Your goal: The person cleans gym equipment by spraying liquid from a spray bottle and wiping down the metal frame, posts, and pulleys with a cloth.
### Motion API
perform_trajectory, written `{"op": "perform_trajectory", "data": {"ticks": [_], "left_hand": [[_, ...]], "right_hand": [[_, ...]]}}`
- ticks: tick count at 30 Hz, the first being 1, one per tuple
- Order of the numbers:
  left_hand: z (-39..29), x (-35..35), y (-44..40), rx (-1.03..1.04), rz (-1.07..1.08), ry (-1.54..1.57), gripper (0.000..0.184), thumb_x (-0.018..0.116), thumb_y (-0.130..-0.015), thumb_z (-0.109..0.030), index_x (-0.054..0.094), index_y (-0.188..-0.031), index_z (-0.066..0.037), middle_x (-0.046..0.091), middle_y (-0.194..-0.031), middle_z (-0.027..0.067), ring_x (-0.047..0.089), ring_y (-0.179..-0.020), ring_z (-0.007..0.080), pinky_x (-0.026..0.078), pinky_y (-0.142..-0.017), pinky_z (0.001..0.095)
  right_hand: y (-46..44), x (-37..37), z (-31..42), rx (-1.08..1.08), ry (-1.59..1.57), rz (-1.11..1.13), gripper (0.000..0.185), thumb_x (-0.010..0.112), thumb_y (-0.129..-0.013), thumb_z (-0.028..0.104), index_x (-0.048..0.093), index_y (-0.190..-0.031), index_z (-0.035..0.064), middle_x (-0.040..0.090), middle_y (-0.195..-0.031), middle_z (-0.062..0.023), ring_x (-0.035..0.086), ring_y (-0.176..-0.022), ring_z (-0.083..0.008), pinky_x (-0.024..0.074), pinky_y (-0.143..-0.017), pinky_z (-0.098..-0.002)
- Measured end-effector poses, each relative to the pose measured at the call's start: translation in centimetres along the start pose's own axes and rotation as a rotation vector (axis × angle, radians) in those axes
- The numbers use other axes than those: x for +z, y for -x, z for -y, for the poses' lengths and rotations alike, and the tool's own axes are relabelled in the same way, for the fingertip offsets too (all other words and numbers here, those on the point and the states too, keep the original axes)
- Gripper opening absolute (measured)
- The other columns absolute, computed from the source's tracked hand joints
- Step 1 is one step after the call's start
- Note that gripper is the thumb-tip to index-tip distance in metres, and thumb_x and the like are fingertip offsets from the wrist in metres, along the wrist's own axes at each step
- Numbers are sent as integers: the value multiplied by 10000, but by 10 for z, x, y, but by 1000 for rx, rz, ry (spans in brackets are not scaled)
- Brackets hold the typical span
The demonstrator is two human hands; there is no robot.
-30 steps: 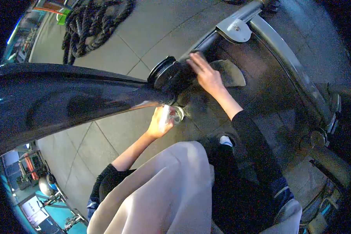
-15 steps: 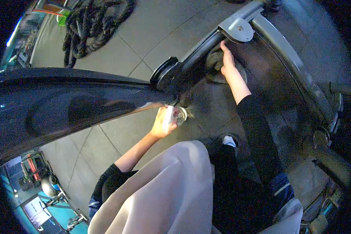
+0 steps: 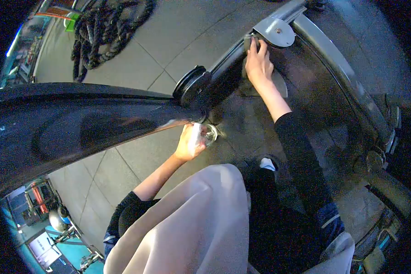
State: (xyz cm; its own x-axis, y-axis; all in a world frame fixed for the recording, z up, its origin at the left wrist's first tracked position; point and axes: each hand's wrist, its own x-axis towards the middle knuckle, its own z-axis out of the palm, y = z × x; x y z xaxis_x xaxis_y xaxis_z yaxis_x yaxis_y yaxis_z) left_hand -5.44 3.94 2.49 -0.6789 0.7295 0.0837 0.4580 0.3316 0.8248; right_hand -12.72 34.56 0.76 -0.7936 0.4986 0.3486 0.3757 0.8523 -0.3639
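Observation:
My left hand (image 3: 187,142) is closed around a clear container (image 3: 209,134) with a white side, held just below the end of a big dark glossy panel (image 3: 100,123). At the upper middle, my right hand (image 3: 259,66) presses a grey cloth (image 3: 280,86) against a dark machine bar (image 3: 230,59), close under a silver bracket (image 3: 278,32). Its fingers bend over the cloth, part of which hangs beneath the wrist. A round black disc-like part (image 3: 189,86) sits where the bar meets the panel.
A thick black rope (image 3: 107,34) lies coiled on the tiled floor (image 3: 169,41) at upper left. A curved grey frame tube (image 3: 338,59) runs down the right side. Gym equipment (image 3: 55,214) stands at lower left. My shoe (image 3: 269,163) is below the bar.
My right hand has turned over and slid slightly up and left along the bar, bringing the cloth up under its fingers. My left hand keeps its hold on the clear container.

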Motion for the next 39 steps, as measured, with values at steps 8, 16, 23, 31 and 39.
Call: {"op": "perform_trajectory", "data": {"ticks": [8,16,23,31,39], "left_hand": [[-4,0,2,-8,-18,-44,337,593,-629,-132,524,-945,-39,559,-874,103,525,-818,290,377,-780,392],[-7,-1,-1,-69,2,-56,321,582,-625,-106,527,-933,-36,567,-837,109,525,-800,291,407,-761,393],[-4,0,3,-28,-34,-67,320,576,-615,-81,539,-930,-38,585,-842,111,535,-809,286,425,-742,385],[-11,-1,0,-25,-22,-155,303,574,-620,-89,552,-919,-47,579,-842,111,529,-807,296,433,-735,376],[8,-2,1,67,-4,-92,327,563,-659,-190,523,-940,-27,549,-839,128,543,-780,293,440,-717,373]], "right_hand": [[-8,-5,12,83,5,117,492,485,-792,80,330,-1252,-1,371,-1142,-208,524,-943,-388,524,-688,-431],[80,-12,52,-247,-221,228,563,514,-749,36,343,-1285,23,365,-1184,-224,497,-1012,-362,519,-718,-384],[92,-11,51,-160,-349,354,551,519,-777,53,352,-1302,61,348,-1199,-242,557,-884,-412,514,-699,-421],[6,45,23,699,-674,134,460,292,-921,309,484,-1116,-61,504,-1094,-304,472,-1035,-398,378,-883,-440],[-24,94,-51,1299,-1420,354,380,426,-857,308,524,-1007,-27,583,-942,-173,570,-857,-296,459,-783,-427]]}}
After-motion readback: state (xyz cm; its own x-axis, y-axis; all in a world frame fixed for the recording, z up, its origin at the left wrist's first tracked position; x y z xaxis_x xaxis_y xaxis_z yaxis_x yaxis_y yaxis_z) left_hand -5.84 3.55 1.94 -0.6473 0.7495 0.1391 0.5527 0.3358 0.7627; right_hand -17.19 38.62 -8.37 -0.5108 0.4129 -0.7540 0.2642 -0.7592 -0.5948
